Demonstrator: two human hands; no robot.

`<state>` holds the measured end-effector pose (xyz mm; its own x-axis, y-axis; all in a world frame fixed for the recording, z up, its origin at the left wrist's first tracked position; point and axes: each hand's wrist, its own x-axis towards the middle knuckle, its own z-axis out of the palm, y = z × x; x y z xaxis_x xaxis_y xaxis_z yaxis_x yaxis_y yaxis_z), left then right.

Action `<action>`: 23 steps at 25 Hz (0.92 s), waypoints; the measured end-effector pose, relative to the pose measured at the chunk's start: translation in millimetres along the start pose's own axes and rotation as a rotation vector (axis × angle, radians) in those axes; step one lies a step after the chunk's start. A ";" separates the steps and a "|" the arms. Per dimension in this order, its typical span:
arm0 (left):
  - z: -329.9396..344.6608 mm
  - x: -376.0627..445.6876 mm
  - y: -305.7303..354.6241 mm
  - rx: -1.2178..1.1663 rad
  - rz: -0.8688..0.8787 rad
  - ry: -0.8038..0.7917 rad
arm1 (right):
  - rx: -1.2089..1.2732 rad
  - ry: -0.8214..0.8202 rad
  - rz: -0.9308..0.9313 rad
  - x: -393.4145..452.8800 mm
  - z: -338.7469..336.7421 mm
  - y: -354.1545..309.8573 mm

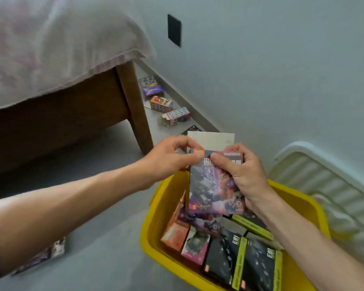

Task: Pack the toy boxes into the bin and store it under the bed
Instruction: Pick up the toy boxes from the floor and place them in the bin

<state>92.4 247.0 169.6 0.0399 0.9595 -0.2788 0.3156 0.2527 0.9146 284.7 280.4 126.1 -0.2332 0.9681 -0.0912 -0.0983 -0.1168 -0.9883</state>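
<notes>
A purple toy box (210, 185) with robot art hangs upright over the yellow bin (156, 208), its white top flap (210, 140) standing open. My left hand (168, 159) pinches the box's top left corner. My right hand (242, 175) grips its right side, thumb on the front. Inside the bin lie several boxes: an orange one (174, 234), a pink one (195, 246) and black ones with green edges (240, 263). More toy boxes lie on the floor by the wall, among them a purple one (151, 86) and an orange one (160, 103).
The bed (57, 59) with a pale cover stands at the left on a brown wooden frame and leg (135, 106). A white ribbed bin lid (328, 185) leans at the right by the wall. Another toy box (48, 255) lies on the grey floor at lower left.
</notes>
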 end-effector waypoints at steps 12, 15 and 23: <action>136.6 -3.8 -62.0 1.100 0.486 -0.494 | -0.310 0.621 0.228 -61.9 -124.2 101.6; 128.3 -8.9 -88.0 1.298 0.480 -0.448 | -0.272 0.604 0.238 -45.6 -108.2 107.7; 94.8 -3.8 -105.9 1.346 0.505 -0.303 | -1.148 0.392 -0.218 -32.4 -59.7 119.3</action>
<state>148.7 204.8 46.1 0.5509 0.8040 -0.2238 0.8276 -0.5608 0.0226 338.3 248.4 3.8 0.0069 0.9671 0.2543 0.8545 0.1264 -0.5038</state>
